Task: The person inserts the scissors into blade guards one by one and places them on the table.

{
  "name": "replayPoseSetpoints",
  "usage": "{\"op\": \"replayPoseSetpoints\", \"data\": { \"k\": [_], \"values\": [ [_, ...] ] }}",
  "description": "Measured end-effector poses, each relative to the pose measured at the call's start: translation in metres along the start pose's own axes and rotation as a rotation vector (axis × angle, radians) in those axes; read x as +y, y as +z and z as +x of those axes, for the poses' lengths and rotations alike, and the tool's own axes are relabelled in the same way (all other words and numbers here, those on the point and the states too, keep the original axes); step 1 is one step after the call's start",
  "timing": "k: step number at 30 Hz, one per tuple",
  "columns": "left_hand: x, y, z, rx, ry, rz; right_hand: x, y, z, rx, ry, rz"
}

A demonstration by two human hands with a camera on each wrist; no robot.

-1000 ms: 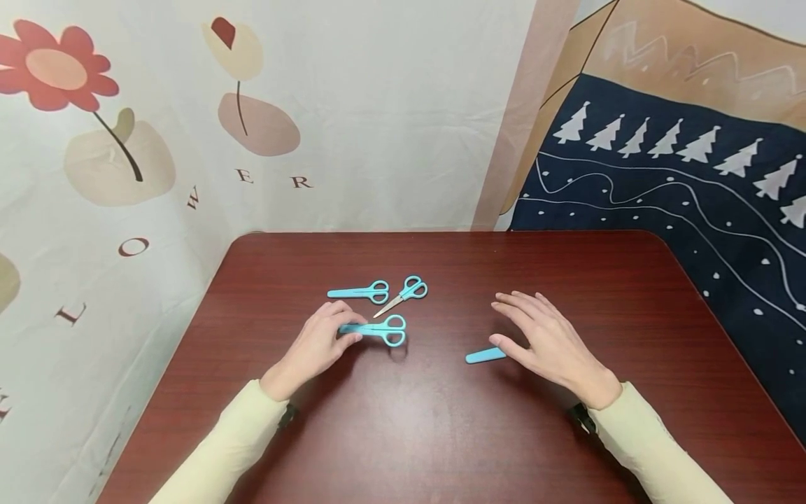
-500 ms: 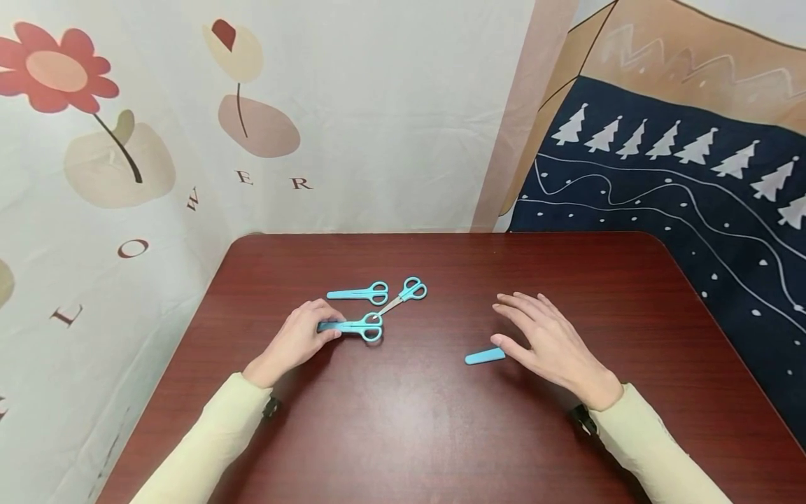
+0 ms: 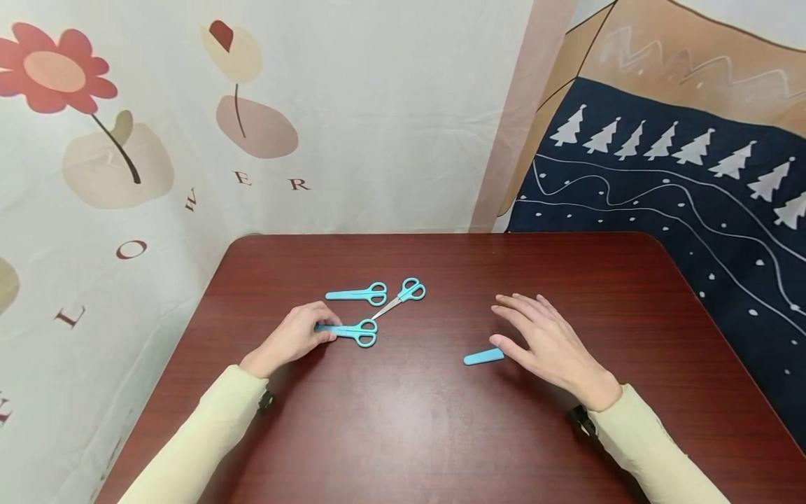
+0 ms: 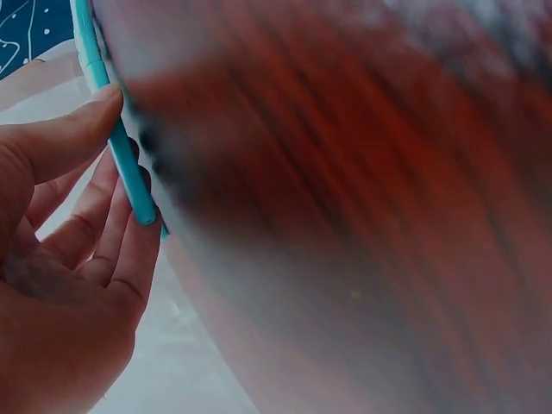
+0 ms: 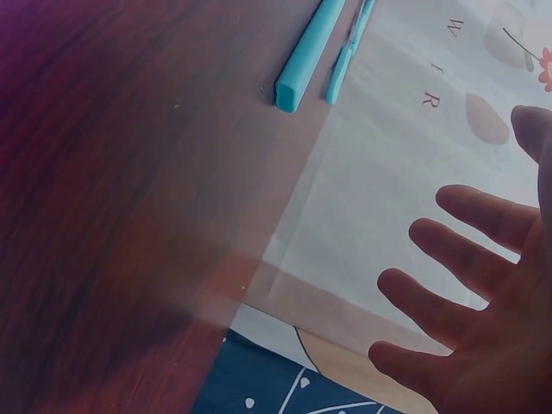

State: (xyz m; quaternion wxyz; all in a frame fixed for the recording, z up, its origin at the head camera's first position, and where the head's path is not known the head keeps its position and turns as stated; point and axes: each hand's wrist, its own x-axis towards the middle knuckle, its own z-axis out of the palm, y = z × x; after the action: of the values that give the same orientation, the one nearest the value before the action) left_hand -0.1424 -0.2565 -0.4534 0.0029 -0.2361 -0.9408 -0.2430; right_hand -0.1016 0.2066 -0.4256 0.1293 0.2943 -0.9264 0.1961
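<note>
My left hand (image 3: 296,336) pinches a pair of turquoise scissors (image 3: 362,332) by its sheathed blade end, thumb on one side and fingers on the other. The handle loops point right, close over the table. In the left wrist view the thumb presses along the edge of the sheathed scissors (image 4: 125,164). My right hand (image 3: 548,343) hovers with spread, straight fingers and holds nothing. Under its thumb lies a loose blue blade sheath (image 3: 481,357), its right end hidden by the hand. The right wrist view shows the sheath (image 5: 302,69) apart from the fingers.
Sheathed turquoise scissors (image 3: 355,295) lie behind my left hand. Beside them are bare-bladed scissors (image 3: 403,294), their tip right by the held pair's loops. All rest on a dark red-brown wooden table (image 3: 415,434). Printed curtains (image 3: 378,119) hang behind it.
My left hand has moved left with the scissors it holds, then dipped slightly, bringing them lower toward the table. The right hand has stayed almost still over the loose sheath.
</note>
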Motion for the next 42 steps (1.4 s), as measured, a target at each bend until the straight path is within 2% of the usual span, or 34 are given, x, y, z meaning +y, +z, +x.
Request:
{"op": "replayPoseSetpoints", "data": {
  "k": [12,20,25,33,38,42],
  "values": [
    [0.002,-0.003,0.0,-0.034,-0.023,-0.023,-0.001,0.001,0.004,-0.008,-0.007,0.009],
    [0.006,-0.004,-0.005,-0.037,-0.037,0.006,-0.003,0.006,0.018,-0.029,-0.039,0.012],
    [0.012,-0.006,-0.012,0.022,-0.067,0.01,-0.007,0.009,0.03,-0.052,-0.054,0.018],
    [0.023,-0.009,-0.029,0.132,-0.067,0.015,-0.017,0.019,0.054,-0.098,-0.095,0.017],
    [0.028,-0.01,-0.038,0.168,-0.063,0.027,-0.022,0.028,0.074,-0.151,-0.129,-0.008],
    [0.032,-0.011,-0.046,0.176,-0.084,0.029,-0.027,0.035,0.09,-0.206,-0.156,-0.018]
  ]
}}
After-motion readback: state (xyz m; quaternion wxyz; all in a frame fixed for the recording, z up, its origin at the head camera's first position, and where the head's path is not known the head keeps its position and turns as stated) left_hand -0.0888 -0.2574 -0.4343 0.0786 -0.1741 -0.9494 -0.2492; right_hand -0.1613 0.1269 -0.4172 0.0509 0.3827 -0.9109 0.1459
